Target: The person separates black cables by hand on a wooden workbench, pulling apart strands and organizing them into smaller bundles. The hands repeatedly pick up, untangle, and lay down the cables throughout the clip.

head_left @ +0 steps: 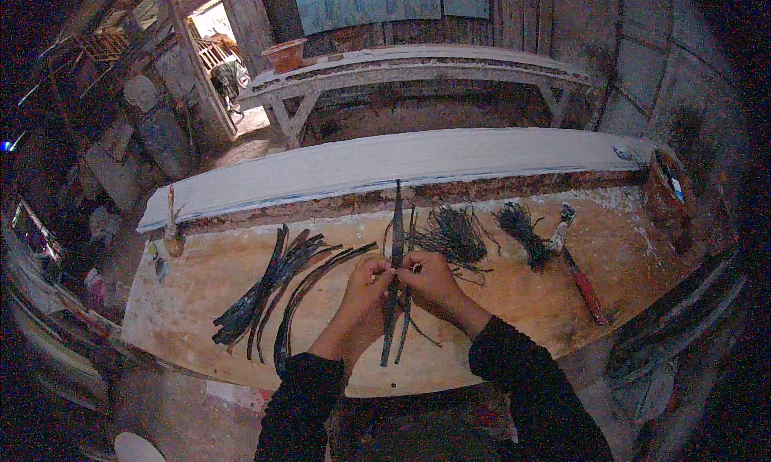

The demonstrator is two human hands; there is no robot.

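Both my hands meet over the middle of a wooden board, fingertips pinched close together. Between them runs a long dark flat strip (397, 221), its far end reaching the board's back edge and its near end hanging below my hands. My left hand (369, 281) is closed on it. My right hand (426, 276) is closed beside it, with a thinner dark strip (402, 333) passing under its fingers. To the left lies a pile of wider dark strips (257, 293), with a few curved ones (305, 293) nearer my left wrist. Beyond my right hand is a tangle of thin dark strands (454, 236).
On the right lie a smaller strand bundle (522, 233) and a red-handled hammer (582, 285). A clay pot (668, 189) stands at the right end. A pale raised plank (385, 161) borders the board (193, 301); behind it is a bench (434, 65) with a bowl (284, 56).
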